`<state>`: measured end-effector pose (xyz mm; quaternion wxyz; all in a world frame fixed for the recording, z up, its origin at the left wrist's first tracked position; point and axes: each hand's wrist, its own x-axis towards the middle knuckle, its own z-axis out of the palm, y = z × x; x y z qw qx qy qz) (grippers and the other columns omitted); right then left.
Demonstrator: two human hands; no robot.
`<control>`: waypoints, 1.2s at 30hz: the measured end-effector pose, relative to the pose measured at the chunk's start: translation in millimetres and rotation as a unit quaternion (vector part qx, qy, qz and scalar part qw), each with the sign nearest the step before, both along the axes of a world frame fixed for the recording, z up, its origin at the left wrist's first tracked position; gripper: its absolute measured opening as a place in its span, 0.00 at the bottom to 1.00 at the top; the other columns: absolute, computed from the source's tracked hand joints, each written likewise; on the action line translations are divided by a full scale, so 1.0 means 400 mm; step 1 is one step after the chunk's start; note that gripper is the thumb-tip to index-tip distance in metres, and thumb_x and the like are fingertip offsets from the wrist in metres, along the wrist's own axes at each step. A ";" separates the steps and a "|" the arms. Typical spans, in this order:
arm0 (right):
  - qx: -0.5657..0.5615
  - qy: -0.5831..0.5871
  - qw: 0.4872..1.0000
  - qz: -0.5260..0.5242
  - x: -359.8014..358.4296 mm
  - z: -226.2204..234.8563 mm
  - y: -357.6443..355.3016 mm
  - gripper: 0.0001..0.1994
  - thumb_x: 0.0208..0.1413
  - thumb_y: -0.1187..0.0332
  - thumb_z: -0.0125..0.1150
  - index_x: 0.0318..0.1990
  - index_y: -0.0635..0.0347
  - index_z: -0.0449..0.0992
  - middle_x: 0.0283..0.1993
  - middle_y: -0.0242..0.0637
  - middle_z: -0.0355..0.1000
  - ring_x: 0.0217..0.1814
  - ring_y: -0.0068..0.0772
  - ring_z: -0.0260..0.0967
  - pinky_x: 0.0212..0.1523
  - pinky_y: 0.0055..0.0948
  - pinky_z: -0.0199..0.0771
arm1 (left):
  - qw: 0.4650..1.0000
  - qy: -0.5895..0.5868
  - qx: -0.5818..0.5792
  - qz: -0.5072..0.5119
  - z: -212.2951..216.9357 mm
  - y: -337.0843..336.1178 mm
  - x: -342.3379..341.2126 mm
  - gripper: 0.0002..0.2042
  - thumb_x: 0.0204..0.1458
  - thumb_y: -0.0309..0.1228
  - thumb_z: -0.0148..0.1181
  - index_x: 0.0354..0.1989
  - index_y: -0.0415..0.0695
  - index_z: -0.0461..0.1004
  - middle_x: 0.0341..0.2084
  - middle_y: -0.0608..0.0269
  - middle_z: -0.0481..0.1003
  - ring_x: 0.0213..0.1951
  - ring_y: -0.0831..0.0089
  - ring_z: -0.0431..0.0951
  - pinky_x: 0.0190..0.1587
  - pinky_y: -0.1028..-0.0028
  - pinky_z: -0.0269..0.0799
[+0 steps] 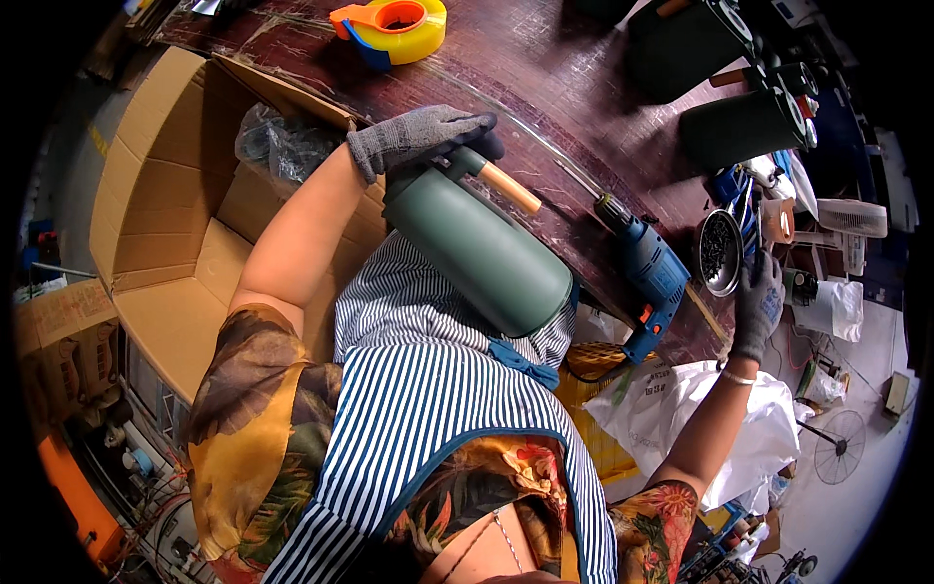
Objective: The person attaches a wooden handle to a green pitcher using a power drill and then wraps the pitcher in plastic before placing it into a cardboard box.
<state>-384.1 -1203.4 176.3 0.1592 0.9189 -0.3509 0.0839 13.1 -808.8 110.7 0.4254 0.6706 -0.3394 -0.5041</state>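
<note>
A dark green vacuum jug (482, 248) lies tilted across my lap, its wooden-gripped handle (509, 187) facing the table. Gloved in grey, my left hand (428, 134) is closed over the jug's upper end; some fingertips are hidden behind it. My right hand (760, 307), also gloved, is beside a round metal bowl (704, 255) of small dark parts, likely screws. Its fingers reach forward and look apart, with nothing visible in them. Between the jug and the bowl, a blue power drill (650, 265) with a long bit lies at the table edge.
An open cardboard box (161, 185) with clear plastic inside stands at my left. On the dark red table (545, 68) are a yellow tape roll in an orange dispenser (399, 24) and several green jugs (739, 128). A white sack (671, 414) hangs below my right arm.
</note>
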 end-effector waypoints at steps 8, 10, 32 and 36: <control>0.103 -0.210 0.971 -0.058 -0.210 0.178 0.401 0.18 0.60 0.63 0.64 0.54 0.62 0.78 0.47 0.46 0.79 0.48 0.49 0.78 0.50 0.37 0.76 | 0.899 -0.386 -0.189 -0.081 0.025 0.018 -0.124 0.20 0.47 0.30 0.68 0.50 0.39 0.78 0.46 0.53 0.79 0.49 0.57 0.80 0.54 0.65 0.73; -0.023 -0.254 0.953 -0.165 -0.358 0.240 0.397 0.15 0.61 0.62 0.62 0.52 0.59 0.79 0.44 0.43 0.80 0.42 0.47 0.79 0.43 0.39 0.77 | 0.910 -0.386 -0.139 -0.059 0.101 0.063 -0.162 0.18 0.48 0.28 0.66 0.49 0.39 0.78 0.46 0.52 0.79 0.50 0.55 0.78 0.56 0.63 0.71; 0.384 -0.317 0.821 -0.280 -0.719 -0.026 0.178 0.12 0.56 0.69 0.62 0.45 0.63 0.83 0.30 0.37 0.80 0.21 0.26 0.74 0.27 0.26 0.75 | 0.485 -0.803 -0.262 -0.226 0.415 -0.212 -0.310 0.26 0.50 0.34 0.65 0.61 0.52 0.73 0.58 0.60 0.72 0.63 0.56 0.68 0.69 0.55 0.58; 0.121 0.041 0.934 -0.333 -0.897 0.057 0.169 0.13 0.61 0.64 0.63 0.51 0.55 0.83 0.35 0.31 0.81 0.34 0.21 0.78 0.31 0.26 0.75 | 0.553 -0.720 -0.349 -0.233 0.398 -0.177 -0.436 0.25 0.50 0.37 0.64 0.60 0.53 0.74 0.60 0.62 0.71 0.65 0.56 0.66 0.69 0.50 0.58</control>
